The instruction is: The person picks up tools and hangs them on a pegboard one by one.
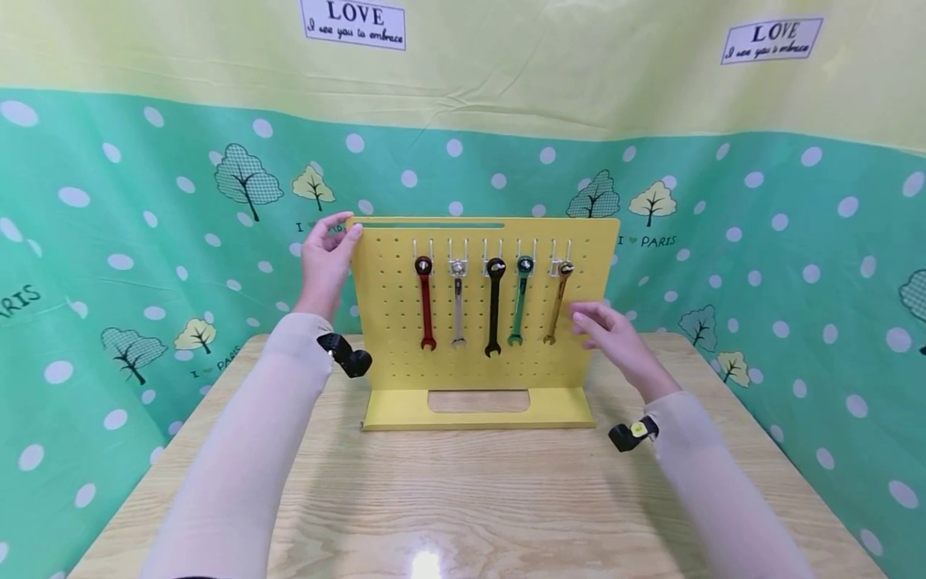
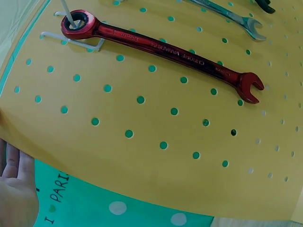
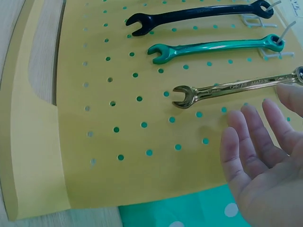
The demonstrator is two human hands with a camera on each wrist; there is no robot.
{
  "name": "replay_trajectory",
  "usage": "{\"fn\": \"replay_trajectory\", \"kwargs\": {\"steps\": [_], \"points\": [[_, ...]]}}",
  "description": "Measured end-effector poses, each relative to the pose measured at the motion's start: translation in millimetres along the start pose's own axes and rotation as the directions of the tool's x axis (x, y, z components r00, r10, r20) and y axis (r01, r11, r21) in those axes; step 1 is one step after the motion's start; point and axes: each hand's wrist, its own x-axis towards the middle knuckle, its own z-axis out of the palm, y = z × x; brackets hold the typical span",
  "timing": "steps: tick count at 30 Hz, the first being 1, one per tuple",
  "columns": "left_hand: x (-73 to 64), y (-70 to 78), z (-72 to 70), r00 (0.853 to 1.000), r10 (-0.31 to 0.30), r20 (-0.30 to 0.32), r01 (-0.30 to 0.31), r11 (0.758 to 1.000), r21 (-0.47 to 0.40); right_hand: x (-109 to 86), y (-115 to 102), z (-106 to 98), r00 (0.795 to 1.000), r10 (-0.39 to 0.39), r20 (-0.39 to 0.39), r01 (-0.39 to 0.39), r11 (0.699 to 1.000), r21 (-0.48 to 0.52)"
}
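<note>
A yellow pegboard point(image 1: 391, 354) stands upright on the table, with several combination wrenches hanging from its white hooks. From left to right they are a red wrench point(image 1: 426, 310), a silver wrench point(image 1: 458, 305), a black wrench point(image 1: 494, 310), a green wrench point(image 1: 519, 305) and a gold wrench point(image 1: 557, 305). At the board's upper left corner, my left hand point(image 1: 327, 261) pinches the edge, thumb in front; its fingertips are hidden in the left wrist view. My right hand point(image 1: 615, 334) is beside the gold wrench, its fingers loosely bent and holding nothing.
The board's yellow base point(image 1: 477, 422) lies flat on the wooden table point(image 1: 463, 498), with a cutout above its front strip. Behind and at both sides hangs a green and yellow curtain point(image 1: 463, 173) printed with dots and trees.
</note>
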Motion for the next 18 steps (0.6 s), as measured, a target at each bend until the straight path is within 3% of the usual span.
{"fn": "replay_trajectory", "kwargs": {"steps": [18], "points": [[-8.0,3.1,-13.3,0.988,0.021,0.156,-0.043,0.990,0.137,-7.1,15.1,-6.0,0.999,0.027,0.027,-0.027,1.000,-0.009]]}}
